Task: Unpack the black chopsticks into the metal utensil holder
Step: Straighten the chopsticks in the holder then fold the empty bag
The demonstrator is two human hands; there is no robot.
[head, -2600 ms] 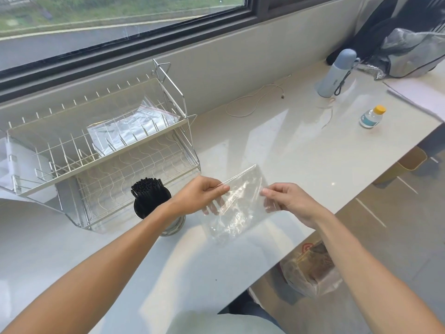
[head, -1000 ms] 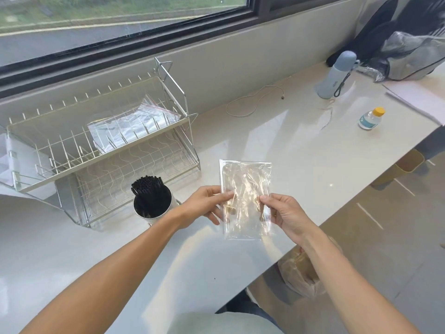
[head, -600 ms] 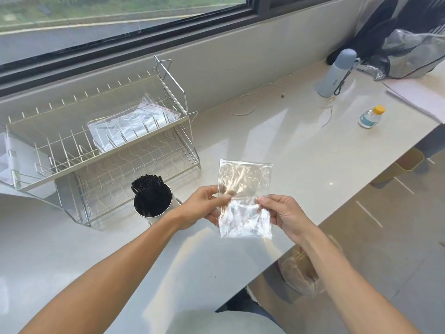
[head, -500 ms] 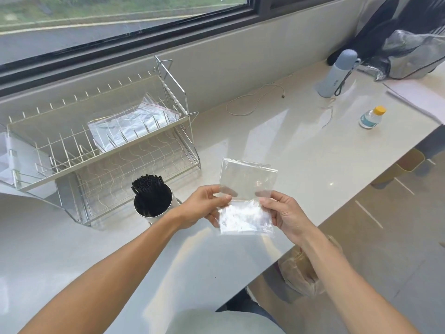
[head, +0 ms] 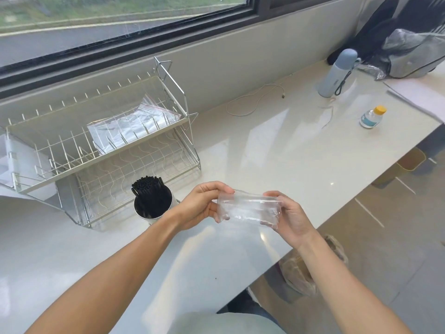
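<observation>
- A pale, glossy countertop point(head: 277, 150) is seen running below a dark-framed window point(head: 134, 32).
- A two-tier wire dish rack point(head: 101, 150) is set on the counter's left part; a crinkled plastic bag with a red strip point(head: 130, 124) is laid on its upper tier.
- A grey and black bag point(head: 409, 51) is propped in the far right corner, with a pale blue flask point(head: 336, 73) stood upright just beside it.
- The metal utensil holder point(head: 154, 208) is placed on the counter just in front of the rack's lower tier; the black chopsticks point(head: 149, 191) are stood inside it as a bundle, their ends raised above the rim.
- A clear plastic bag point(head: 248, 209), folded over on itself, is held between both hands above the counter's near edge, to the right of the holder.
- The left hand point(head: 204, 206) is closed on the bag's left edge, thumb on top and fingers curled beneath.
- The right hand point(head: 289, 218) is closed on the bag's right edge, with its fingers wrapped behind the plastic.
- A thin white cable point(head: 255, 100) is looped on the counter near the wall.
- A small bottle with a yellow cap point(head: 372, 116) is stood well to the right, apart from the flask.
</observation>
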